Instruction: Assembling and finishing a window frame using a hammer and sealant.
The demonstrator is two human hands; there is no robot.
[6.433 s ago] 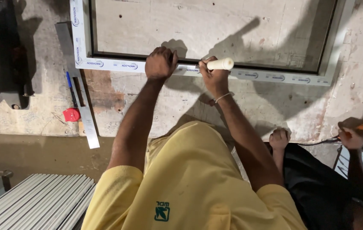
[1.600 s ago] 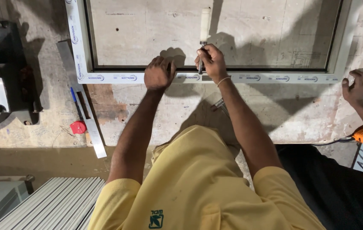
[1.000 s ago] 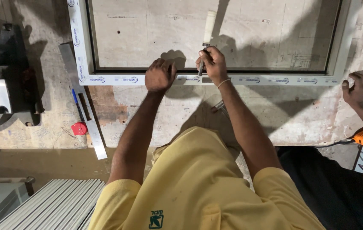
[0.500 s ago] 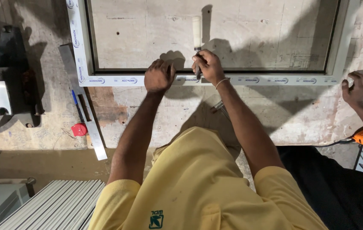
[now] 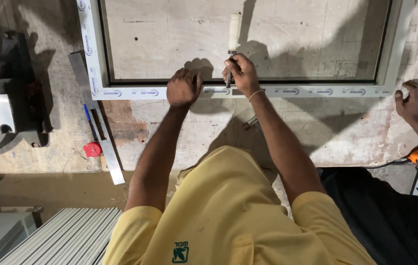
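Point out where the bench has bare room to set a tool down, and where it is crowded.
Bare bench shows between the white frame and the person's body, right of the right hand. The board inside the frame is also free, apart from the chisel. Crowded: left of the frame, with steel rule, pen and red tape measure.

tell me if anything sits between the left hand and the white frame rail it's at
Nothing visible does: the left hand rests as a fist directly on the white frame rail, beside the right hand gripping the chisel.
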